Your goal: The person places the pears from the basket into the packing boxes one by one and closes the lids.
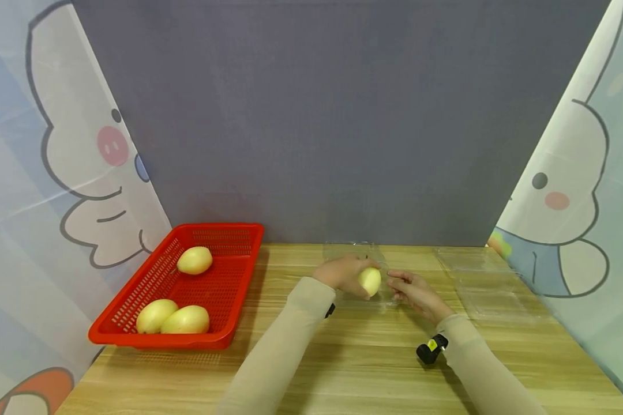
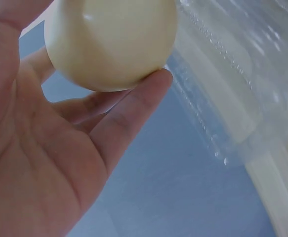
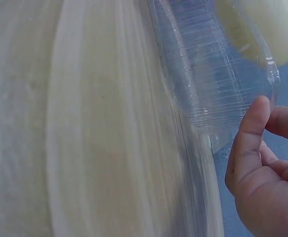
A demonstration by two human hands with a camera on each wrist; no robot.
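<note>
Clear box: thin, light, flexible plastic at mid-table; likely buckles, so hold by the rim.
Right hand: fingers curled, thumb pinching the box edge.
Left hand: fingers cupped around the fruit.
Yellow fruit: smooth, firm-looking, probably slippery; held over the box.

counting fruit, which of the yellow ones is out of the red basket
The yellow fruit held in the left hand over the table; the other three lie in the red basket.

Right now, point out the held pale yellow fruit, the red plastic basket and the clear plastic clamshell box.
pale yellow fruit (image 1: 370, 281), head view, middle of its bare side.
red plastic basket (image 1: 215, 230), head view, far rim.
clear plastic clamshell box (image 3: 223, 94), right wrist view, ribbed wall.
</note>
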